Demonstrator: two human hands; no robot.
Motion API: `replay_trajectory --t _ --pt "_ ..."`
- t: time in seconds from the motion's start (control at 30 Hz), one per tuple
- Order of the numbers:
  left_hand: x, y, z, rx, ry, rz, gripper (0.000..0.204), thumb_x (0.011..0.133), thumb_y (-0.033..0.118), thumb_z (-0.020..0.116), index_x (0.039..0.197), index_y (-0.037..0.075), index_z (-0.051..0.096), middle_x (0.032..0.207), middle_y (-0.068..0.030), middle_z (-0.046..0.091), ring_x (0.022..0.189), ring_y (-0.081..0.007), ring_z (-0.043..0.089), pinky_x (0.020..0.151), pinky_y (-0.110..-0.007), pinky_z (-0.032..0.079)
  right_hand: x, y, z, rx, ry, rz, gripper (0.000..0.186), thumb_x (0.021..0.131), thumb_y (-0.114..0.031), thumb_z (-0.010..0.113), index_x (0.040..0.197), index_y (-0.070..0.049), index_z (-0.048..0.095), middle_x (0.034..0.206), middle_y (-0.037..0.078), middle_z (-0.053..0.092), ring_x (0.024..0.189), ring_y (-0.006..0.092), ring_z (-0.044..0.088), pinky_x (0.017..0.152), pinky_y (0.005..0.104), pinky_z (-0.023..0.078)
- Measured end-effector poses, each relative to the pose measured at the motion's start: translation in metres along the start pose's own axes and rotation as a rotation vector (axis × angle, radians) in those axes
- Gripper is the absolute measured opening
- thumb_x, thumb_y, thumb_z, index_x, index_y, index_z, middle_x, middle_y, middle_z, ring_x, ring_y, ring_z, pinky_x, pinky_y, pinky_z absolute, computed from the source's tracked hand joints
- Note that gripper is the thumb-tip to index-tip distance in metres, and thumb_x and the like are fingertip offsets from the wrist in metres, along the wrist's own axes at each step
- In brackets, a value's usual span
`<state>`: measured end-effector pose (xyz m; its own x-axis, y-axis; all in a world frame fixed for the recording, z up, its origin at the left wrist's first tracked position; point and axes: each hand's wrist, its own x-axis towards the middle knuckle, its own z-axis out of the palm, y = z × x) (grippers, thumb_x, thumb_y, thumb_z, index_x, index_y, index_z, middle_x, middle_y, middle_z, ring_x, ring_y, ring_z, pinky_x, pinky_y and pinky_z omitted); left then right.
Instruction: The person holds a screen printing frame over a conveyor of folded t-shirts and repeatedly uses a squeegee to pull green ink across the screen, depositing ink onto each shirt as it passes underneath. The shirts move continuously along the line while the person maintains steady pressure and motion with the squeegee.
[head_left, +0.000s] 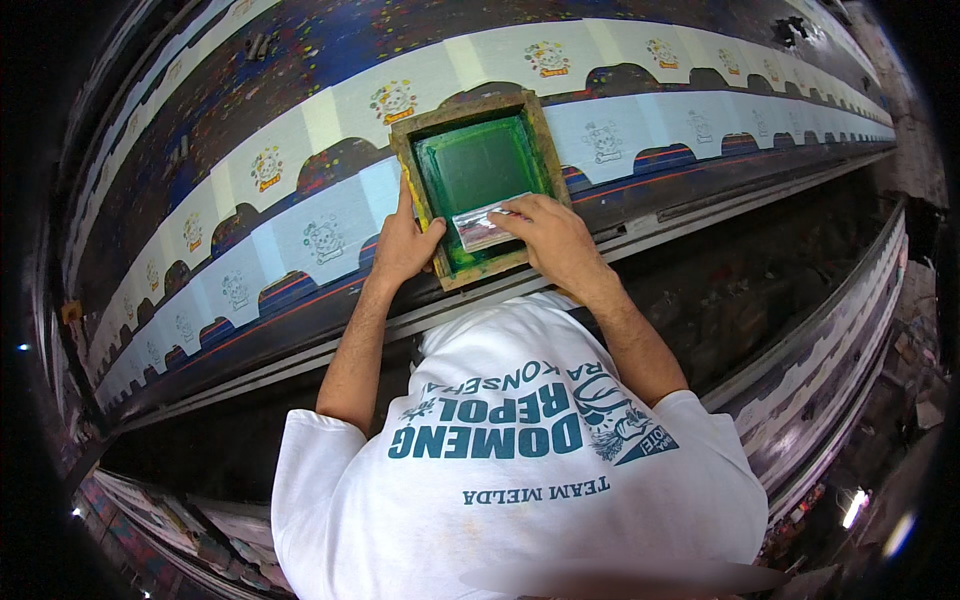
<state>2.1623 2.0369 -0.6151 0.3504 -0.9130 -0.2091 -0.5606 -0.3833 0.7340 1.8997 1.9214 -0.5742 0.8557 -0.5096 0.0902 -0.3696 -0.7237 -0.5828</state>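
Observation:
A wooden-framed printing screen (pixel 548 148) with green mesh and green ink lies tilted over a row of pale blue cut fabric pieces (pixel 285 225). My left hand (pixel 405 243) grips the left side of its frame, thumb over the top edge. Inside the frame, near its lower edge, my right hand (pixel 545 232) holds a flat, shiny squeegee (pixel 482 226) against the mesh. Fingers of that hand press on the squeegee's right end. Whatever fabric lies beneath the screen is hidden. Pieces on both sides of it carry thin bear-like outlines.
Beyond runs a row of cream fabric pieces (pixel 330 110) with coloured cartoon prints. Both rows rest on a long dark table (pixel 300 50) spotted with paint. A metal rail (pixel 690 222) follows its near edge. Another long table (pixel 830 360) stands at the right, across a dark gap.

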Motion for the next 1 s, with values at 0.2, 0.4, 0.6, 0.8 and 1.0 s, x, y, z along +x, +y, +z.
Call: replay_trajectory --t 0.2,0.4,0.6,0.8,1.0 --pt "0.04 0.071 0.07 -0.118 -0.1 -0.132 0.105 0.094 0.022 0.07 0.173 -0.006 0.006 0.073 -0.0204 0.076 0.053 -0.0311 0.074 0.055 -0.042 0.063 -0.031 0.082 -0.057 -0.004 0.019 0.009 0.055 0.084 0.005 0.071 0.137 -0.011 0.074 0.135 0.011 0.07 0.131 0.0307 0.063 0.113 0.0442 0.053" --pt "0.076 0.124 0.13 -0.156 -0.144 -0.152 0.106 0.094 0.021 0.069 0.174 -0.002 0.004 0.074 -0.0202 0.076 0.051 -0.0297 0.073 0.049 -0.04 0.062 -0.061 0.157 -0.087 0.003 -0.009 0.06 0.056 0.085 0.007 0.069 0.138 -0.011 0.073 0.137 0.011 0.069 0.133 0.0307 0.061 0.116 0.0442 0.053" --pt "0.085 0.118 0.16 -0.17 -0.077 -0.128 0.103 0.094 0.02 0.07 0.177 0.007 0.01 0.081 -0.0203 0.078 0.051 -0.0288 0.073 0.048 -0.04 0.062 -0.072 0.179 -0.094 0.025 -0.013 0.038 0.057 0.087 0.006 0.068 0.14 -0.013 0.072 0.138 0.011 0.068 0.134 0.0318 0.06 0.116 0.0455 0.052" --pt "0.085 0.104 0.166 -0.132 -0.057 -0.14 0.102 0.094 0.02 0.072 0.177 0.011 0.014 0.086 -0.0194 0.08 0.054 -0.0284 0.074 0.052 -0.04 0.062 -0.071 0.186 -0.095 -0.003 -0.017 -0.02 0.058 0.083 0.002 0.074 0.139 -0.012 0.072 0.136 0.011 0.068 0.132 0.0315 0.06 0.115 0.0443 0.052" --pt "0.088 0.104 0.168 -0.009 -0.007 -0.07 0.103 0.093 0.028 0.073 0.178 0.015 0.015 0.091 -0.0204 0.081 0.064 -0.0312 0.076 0.071 -0.044 0.065 -0.07 0.184 -0.099 -0.037 -0.022 -0.058 0.055 0.085 0.0 0.075 0.138 -0.012 0.073 0.136 0.011 0.068 0.131 0.0315 0.061 0.114 0.0444 0.052"
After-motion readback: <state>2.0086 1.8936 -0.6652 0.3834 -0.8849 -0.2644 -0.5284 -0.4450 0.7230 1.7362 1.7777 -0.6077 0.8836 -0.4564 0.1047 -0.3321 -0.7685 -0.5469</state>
